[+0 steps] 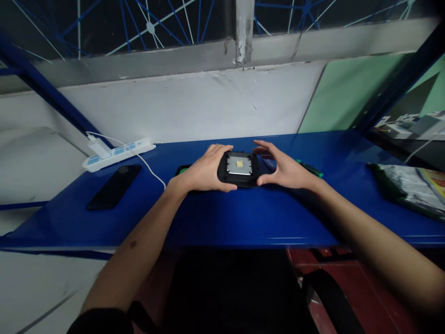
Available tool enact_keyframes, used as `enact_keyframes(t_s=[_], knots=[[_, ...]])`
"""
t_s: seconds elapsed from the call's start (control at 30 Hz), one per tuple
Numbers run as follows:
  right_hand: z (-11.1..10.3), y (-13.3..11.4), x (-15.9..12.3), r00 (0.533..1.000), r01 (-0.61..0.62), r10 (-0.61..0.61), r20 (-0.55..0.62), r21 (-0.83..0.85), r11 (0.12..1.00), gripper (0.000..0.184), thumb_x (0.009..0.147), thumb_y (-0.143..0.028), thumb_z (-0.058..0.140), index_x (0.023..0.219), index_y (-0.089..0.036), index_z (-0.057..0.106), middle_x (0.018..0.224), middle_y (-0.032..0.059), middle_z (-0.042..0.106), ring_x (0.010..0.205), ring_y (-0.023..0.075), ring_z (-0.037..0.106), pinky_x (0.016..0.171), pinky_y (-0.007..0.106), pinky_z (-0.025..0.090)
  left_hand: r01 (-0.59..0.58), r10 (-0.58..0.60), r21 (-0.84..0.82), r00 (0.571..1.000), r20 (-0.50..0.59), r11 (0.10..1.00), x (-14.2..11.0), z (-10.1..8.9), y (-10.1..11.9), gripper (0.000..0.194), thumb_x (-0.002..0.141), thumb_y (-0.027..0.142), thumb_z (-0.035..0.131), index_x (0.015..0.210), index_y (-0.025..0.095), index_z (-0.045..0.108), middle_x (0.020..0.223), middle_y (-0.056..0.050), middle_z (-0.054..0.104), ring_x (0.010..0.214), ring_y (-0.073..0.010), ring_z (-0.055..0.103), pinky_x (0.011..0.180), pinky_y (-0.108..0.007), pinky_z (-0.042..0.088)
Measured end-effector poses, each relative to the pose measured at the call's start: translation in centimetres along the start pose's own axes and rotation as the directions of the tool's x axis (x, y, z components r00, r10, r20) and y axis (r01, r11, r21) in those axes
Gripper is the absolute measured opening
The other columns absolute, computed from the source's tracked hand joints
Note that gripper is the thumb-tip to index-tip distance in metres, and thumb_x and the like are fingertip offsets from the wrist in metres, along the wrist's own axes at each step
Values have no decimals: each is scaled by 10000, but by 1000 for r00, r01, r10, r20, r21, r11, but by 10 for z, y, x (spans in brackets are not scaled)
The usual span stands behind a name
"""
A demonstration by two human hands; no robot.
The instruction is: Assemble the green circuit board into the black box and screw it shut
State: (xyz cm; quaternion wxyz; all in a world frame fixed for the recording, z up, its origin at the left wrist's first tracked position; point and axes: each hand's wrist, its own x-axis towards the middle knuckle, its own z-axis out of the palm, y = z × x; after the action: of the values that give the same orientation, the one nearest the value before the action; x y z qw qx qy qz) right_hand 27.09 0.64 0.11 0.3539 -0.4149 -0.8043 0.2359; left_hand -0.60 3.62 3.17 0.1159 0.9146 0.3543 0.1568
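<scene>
A black plastic casing [239,181] is tilted toward me over the blue table, with a silver metal plate [233,165] set in it and a small pale-yellow square [239,163] at the plate's middle. My left hand [208,171] grips the casing's left side, thumb along the near edge and fingers along the far edge. Around the right side curves my right hand [278,167], thumb and fingers apart, the tips very near that edge; whether they touch it I cannot tell. Behind my left wrist, a black-and-green object [182,170] is mostly hidden.
On the blue table [215,222] a black phone [114,187] lies at left, near a white power strip [120,154] with a plugged-in charger and cable. A green item [310,168] lies beyond my right wrist. At right is a shiny plastic packet [410,188]. A wall stands behind.
</scene>
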Motion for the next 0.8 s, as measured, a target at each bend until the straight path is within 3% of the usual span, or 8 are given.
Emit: enact_keyframes(t_s=[0.1,0.17,0.37,0.43,0.5,0.57,0.7,0.8], knots=[[-2,10,4,981,-85,64,-182,-108,990,646,910,-589,579,1396,-165,534,1263,173,631,1153,296,649,1022,508,532,75,-78,-26,990,-114,997,-6,-11,-8,1054,624,597,810,1489,199,359,1476,-159,447,1398,-404,417,1181,-571,353],[-3,19,6,970,-151,91,-227,-267,952,518,948,-526,531,1286,-147,635,1149,166,632,1043,281,671,977,493,551,114,-123,-66,982,-144,991,-10,-18,-13,1055,624,626,798,1482,197,360,1484,-163,445,1394,-406,432,1181,-557,354],[1,39,5,982,-186,173,-75,-506,842,484,962,-531,486,1268,-203,668,1009,148,643,1058,323,636,964,521,538,129,-144,-101,977,-155,987,-22,-18,-11,1015,653,635,774,1479,212,362,1465,-158,488,1379,-394,471,1178,-535,363],[3,40,5,978,-199,202,-54,-536,820,480,952,-521,505,1270,-198,662,993,153,660,1070,339,631,939,519,540,144,-151,-68,983,-103,987,-25,-10,-4,1072,624,676,788,1492,219,357,1489,-175,457,1436,-450,389,1173,-585,354],[3,40,4,971,-228,225,-74,-557,799,451,939,-487,531,1259,-198,662,1009,154,666,1001,325,649,912,508,542,98,-99,-47,995,-25,994,-26,0,6,1104,604,720,785,1496,225,364,1531,-179,425,1506,-497,231,1177,-634,320],[3,40,5,967,-249,233,-101,-563,788,410,929,-450,549,1235,-205,669,1039,151,663,921,299,663,883,490,546,42,-41,-19,998,42,999,-25,10,16,1111,607,741,769,1492,197,377,1528,-188,437,1513,-511,199,1190,-656,284],[0,47,6,970,-241,214,-113,-521,819,325,889,-404,600,1138,-215,688,1024,123,678,886,267,669,833,444,550,-84,80,58,995,60,995,-21,26,29,1111,618,750,748,1465,114,415,1425,-205,542,1443,-436,395,1260,-594,179],[-2,51,8,972,-233,198,-122,-488,841,271,860,-358,617,1073,-206,690,983,103,705,878,252,671,811,414,545,-86,77,122,994,80,989,-21,33,30,1142,628,776,717,1464,56,422,1372,-235,574,1407,-425,443,1269,-563,164]])
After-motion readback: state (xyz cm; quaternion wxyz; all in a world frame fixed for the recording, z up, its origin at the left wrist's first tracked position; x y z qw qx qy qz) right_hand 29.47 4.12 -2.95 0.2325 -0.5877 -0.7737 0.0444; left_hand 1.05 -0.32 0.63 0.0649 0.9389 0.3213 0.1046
